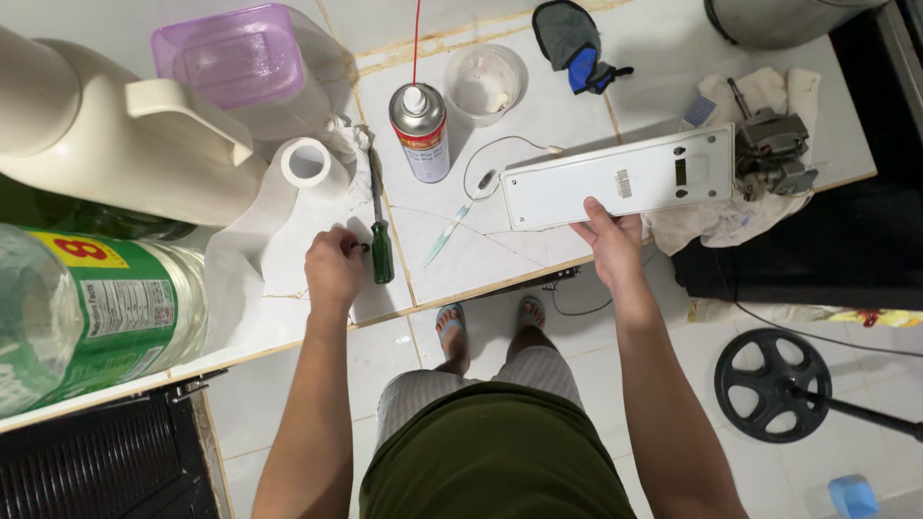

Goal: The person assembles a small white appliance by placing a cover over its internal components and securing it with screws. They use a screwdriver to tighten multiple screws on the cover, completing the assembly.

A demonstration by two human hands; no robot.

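The table (481, 259) is made of white tiles with thin brown lines between them. Its front edge runs slanted, low on the left and higher on the right. Below it is a white tile floor (663, 481), where the person's feet stand in sandals.

The left hand (334, 269) rests on a sheet of white paper towel (288, 250) close to the table's front edge. Its grip is pressed together, pinching a small dark thing (360, 247) too small to tell. Just beside it lies a screwdriver (381, 235) with a green handle. The towel roll (306, 163) stands behind it.

The right hand (611, 245) holds the near long edge of a flat white panel (620, 180). The thumb is on top and the fingers are hidden under it. The panel sits at the table's front edge and sticks out a little past it.

Between the hands there is bare tile with a clear toothbrush (452, 223) and a thin white wire (500, 149). A spray can (420, 132) stands behind that, near a clear cup (487, 82) and a grey and blue glove (575, 43).

The left side is crowded with a big cream jug (106, 135), a purple box (236, 58) and a large bottle (87, 308). On the right, a small motor (772, 152) lies on a cloth (760, 207) close to the table's corner. A black fan base (772, 384) sits on the floor.
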